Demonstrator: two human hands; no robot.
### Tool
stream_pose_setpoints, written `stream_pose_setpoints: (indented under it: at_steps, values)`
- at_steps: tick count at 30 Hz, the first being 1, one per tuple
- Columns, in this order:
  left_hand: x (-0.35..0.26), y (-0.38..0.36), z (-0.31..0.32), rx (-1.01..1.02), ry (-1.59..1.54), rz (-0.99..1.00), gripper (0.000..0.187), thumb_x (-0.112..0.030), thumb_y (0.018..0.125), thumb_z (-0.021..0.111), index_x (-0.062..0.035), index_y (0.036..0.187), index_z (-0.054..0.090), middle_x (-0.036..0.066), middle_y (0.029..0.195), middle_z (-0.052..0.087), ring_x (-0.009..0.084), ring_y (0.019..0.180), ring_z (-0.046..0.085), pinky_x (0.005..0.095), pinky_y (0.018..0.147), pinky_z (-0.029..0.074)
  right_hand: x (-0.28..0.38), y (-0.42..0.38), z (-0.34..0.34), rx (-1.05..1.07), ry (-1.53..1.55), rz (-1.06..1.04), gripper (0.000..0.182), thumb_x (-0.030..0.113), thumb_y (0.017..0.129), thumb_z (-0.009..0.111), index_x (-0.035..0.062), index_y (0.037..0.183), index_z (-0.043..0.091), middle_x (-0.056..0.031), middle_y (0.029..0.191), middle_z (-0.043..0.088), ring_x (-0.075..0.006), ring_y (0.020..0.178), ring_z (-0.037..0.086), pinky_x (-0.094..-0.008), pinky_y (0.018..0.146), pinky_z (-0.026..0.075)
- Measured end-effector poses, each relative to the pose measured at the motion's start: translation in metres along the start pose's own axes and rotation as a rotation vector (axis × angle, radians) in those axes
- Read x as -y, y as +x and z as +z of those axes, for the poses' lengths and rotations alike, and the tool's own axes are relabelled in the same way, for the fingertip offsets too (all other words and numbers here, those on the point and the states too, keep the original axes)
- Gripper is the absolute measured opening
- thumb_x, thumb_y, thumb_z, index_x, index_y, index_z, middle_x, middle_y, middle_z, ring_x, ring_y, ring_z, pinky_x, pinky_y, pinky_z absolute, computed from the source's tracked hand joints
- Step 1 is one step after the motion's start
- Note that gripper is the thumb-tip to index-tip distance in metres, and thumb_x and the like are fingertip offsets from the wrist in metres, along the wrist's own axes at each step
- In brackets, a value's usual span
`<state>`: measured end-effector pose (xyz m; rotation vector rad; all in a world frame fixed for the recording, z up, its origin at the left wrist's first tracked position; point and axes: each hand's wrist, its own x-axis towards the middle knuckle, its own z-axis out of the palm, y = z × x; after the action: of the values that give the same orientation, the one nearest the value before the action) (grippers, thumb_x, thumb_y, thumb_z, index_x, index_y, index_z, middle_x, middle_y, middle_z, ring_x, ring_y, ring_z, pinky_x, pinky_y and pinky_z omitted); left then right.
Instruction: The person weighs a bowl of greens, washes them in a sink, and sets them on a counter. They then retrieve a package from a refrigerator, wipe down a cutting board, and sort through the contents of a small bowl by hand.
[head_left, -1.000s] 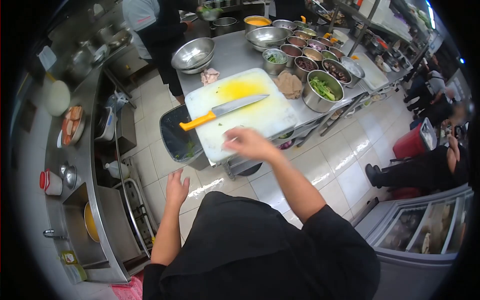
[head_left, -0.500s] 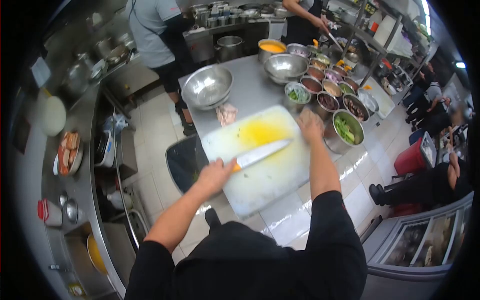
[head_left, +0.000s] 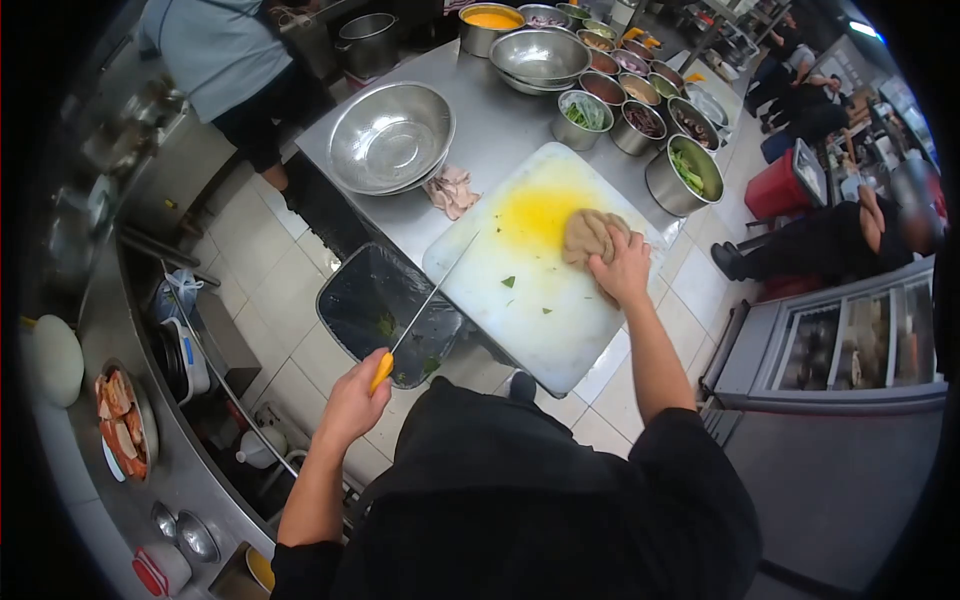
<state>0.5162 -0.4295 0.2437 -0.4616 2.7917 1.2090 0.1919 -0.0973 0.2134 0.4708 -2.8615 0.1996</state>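
My left hand (head_left: 357, 402) is closed round the yellow handle of a knife (head_left: 424, 308). The blade points up and away, edge-on to me, over the bin and the board's left corner. My right hand (head_left: 624, 268) grips a bunched tan cloth (head_left: 592, 236) against the right side of the white cutting board (head_left: 560, 345). Beside the cloth a yellow stain (head_left: 535, 212) spreads over the board, and a few green leaf scraps (head_left: 508, 282) lie nearer me. A crumpled pinkish piece (head_left: 453, 190), perhaps another cloth, lies just off the board's far left edge.
A black-lined bin (head_left: 365, 300) stands below the table's left edge. On the steel table are a perforated steel bowl (head_left: 390, 135), another steel bowl (head_left: 540, 58) and several ingredient pots, one with greens (head_left: 688, 170). A co-worker (head_left: 225, 60) stands at far left; a fridge (head_left: 830, 340) is at right.
The knife has lifted from the board and swung left over the bin. My right hand has brought the cloth from beside the pots onto the board. My view has shifted.
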Motion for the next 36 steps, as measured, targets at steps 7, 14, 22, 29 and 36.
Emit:
stream_pose_setpoints:
  at_steps: [7, 14, 22, 29, 36]
  values:
    - [0.014, 0.001, -0.023, -0.031, -0.223, -0.172, 0.045, -0.014, 0.089, 0.06, -0.0028, 0.132, 0.053, 0.023, 0.109, 0.066, 0.0391, 0.1, 0.066, 0.038, 0.087, 0.05, 0.138, -0.1, 0.043, 0.4, 0.773, -0.297, 0.049, 0.014, 0.069, 0.074, 0.005, 0.116, 0.062, -0.0212, 0.116, 0.061, -0.0395, 0.109, 0.056, -0.0454, 0.096, 0.047]
    - [0.055, -0.069, -0.06, -0.391, -0.149, -0.299, 0.046, -0.012, 0.09, 0.059, -0.0002, 0.134, 0.051, 0.021, 0.106, 0.067, 0.0242, 0.095, 0.066, 0.0323, 0.086, 0.049, 0.166, -0.035, -0.047, 0.628, 1.038, -0.385, 0.05, 0.014, 0.071, 0.069, 0.0093, 0.12, 0.065, -0.0182, 0.112, 0.065, -0.0311, 0.106, 0.063, -0.0378, 0.096, 0.049]
    - [0.089, -0.159, -0.021, -0.497, -0.242, -0.568, 0.047, -0.009, 0.09, 0.059, 0.0022, 0.134, 0.051, 0.017, 0.102, 0.067, 0.0189, 0.088, 0.064, 0.0312, 0.08, 0.05, 0.083, 0.079, 0.04, 0.156, 0.17, 0.142, 0.071, 0.047, 0.075, 0.069, 0.0151, 0.136, 0.05, -0.0176, 0.138, 0.039, -0.044, 0.13, 0.032, -0.0538, 0.102, 0.041]
    - [0.093, -0.156, -0.006, -0.468, -0.262, -0.565, 0.048, -0.01, 0.092, 0.059, -0.0008, 0.138, 0.049, 0.004, 0.082, 0.061, 0.0107, 0.064, 0.056, 0.0259, 0.059, 0.048, 0.147, 0.027, 0.064, 0.047, 0.569, -0.432, 0.048, 0.023, 0.082, 0.066, 0.0111, 0.128, 0.059, -0.0208, 0.113, 0.063, -0.0392, 0.099, 0.062, -0.0444, 0.089, 0.051]
    - [0.107, -0.11, -0.041, -0.505, -0.344, -0.517, 0.045, -0.009, 0.096, 0.057, -0.0047, 0.139, 0.048, -0.002, 0.074, 0.051, 0.0055, 0.054, 0.044, 0.0223, 0.048, 0.039, 0.238, -0.064, -0.025, 0.582, 0.896, -0.487, 0.052, 0.021, 0.067, 0.078, 0.0055, 0.115, 0.064, -0.0246, 0.106, 0.062, -0.0387, 0.101, 0.062, -0.0467, 0.088, 0.051]
